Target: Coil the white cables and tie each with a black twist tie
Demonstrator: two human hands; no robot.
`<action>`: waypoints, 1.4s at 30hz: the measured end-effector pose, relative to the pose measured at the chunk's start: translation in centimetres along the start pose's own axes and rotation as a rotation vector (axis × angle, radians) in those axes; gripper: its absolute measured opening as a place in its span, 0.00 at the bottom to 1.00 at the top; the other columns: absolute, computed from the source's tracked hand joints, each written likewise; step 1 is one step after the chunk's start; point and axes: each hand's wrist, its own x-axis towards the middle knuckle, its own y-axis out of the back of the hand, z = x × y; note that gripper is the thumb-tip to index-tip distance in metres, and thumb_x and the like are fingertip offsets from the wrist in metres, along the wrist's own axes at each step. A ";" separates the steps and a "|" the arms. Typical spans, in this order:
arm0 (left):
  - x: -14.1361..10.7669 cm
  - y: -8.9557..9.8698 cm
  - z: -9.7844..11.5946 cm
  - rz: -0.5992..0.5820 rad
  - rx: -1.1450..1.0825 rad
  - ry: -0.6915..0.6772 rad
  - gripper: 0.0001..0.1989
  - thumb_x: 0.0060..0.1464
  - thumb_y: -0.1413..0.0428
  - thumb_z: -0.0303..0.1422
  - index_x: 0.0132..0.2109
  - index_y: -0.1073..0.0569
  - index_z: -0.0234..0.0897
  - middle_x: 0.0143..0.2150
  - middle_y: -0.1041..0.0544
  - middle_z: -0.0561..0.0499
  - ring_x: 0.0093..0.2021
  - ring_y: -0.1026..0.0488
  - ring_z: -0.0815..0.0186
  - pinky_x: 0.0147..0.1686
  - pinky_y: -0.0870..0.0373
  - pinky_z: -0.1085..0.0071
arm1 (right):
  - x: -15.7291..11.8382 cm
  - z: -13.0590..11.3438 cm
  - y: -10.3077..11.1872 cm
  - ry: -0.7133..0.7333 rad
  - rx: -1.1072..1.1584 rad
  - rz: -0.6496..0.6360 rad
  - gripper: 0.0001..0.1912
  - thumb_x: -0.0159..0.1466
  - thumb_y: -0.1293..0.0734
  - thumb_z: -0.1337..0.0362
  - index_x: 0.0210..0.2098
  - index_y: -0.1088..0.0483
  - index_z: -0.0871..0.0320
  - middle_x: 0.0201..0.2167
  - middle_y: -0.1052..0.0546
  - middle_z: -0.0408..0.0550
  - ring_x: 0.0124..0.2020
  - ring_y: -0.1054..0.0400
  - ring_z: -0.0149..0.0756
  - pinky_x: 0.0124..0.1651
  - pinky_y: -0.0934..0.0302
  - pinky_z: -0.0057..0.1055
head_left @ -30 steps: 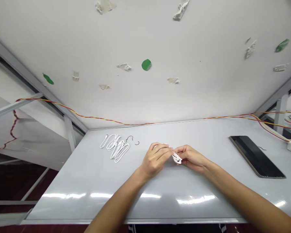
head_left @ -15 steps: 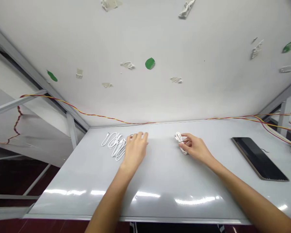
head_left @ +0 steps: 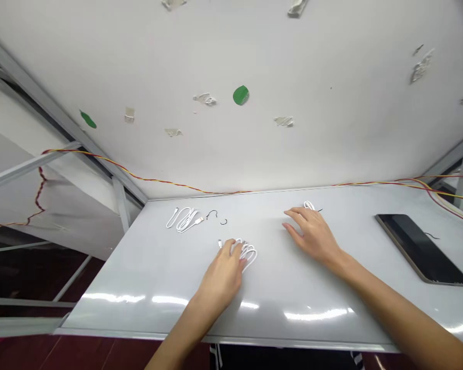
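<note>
My left hand (head_left: 221, 272) is closed over a loosely looped white USB cable (head_left: 250, 252) on the grey table, and loops stick out to the right of its fingers. My right hand (head_left: 312, 234) is open, thumb and fingers apart, with nothing between them. Just behind it lies a coiled white cable (head_left: 309, 205), partly hidden by the hand, with a bit of black tie showing beside it. Farther left, another white USB cable (head_left: 185, 220) rests in loose loops. Two bent black twist ties, one larger (head_left: 212, 213) and one smaller (head_left: 224, 222), lie to its right.
A dark tablet (head_left: 424, 249) lies on the right of the table (head_left: 139, 267), with a black tie (head_left: 432, 235) beside it. Red and yellow wires (head_left: 393, 182) run along the wall edge. Metal frame bars (head_left: 31, 167) stand at the left.
My left hand has come toward me and right, drawing one white cable away from the left group. My right hand has let go of the coiled cable, which now lies behind it.
</note>
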 end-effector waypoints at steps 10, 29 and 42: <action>5.3 2.6 0.8 -0.062 -0.036 0.044 0.11 0.60 0.46 0.39 0.44 0.24 0.39 0.39 0.21 0.45 0.35 0.23 0.57 0.33 0.30 0.66 | 0.6 -0.9 1.4 -0.089 0.558 -0.384 0.11 0.66 0.39 0.63 0.37 0.24 0.56 0.34 0.22 0.49 0.35 0.29 0.39 0.39 0.36 0.35; 8.1 -3.4 -0.3 0.172 -0.850 0.086 0.09 0.56 0.42 0.37 0.40 0.29 0.37 0.30 0.25 0.52 0.27 0.28 0.69 0.26 0.30 0.73 | 1.3 -0.9 2.3 -0.483 1.178 -0.311 0.17 0.63 0.33 0.48 0.36 0.29 0.57 0.36 0.22 0.48 0.34 0.28 0.35 0.39 0.34 0.34; 6.9 -3.6 1.3 0.310 -0.935 -0.168 0.09 0.59 0.43 0.38 0.40 0.21 0.39 0.40 0.20 0.48 0.32 0.23 0.66 0.28 0.20 0.69 | 0.5 -2.0 0.9 -0.400 1.082 -0.095 0.12 0.57 0.26 0.54 0.36 0.21 0.54 0.37 0.20 0.51 0.36 0.26 0.41 0.39 0.29 0.40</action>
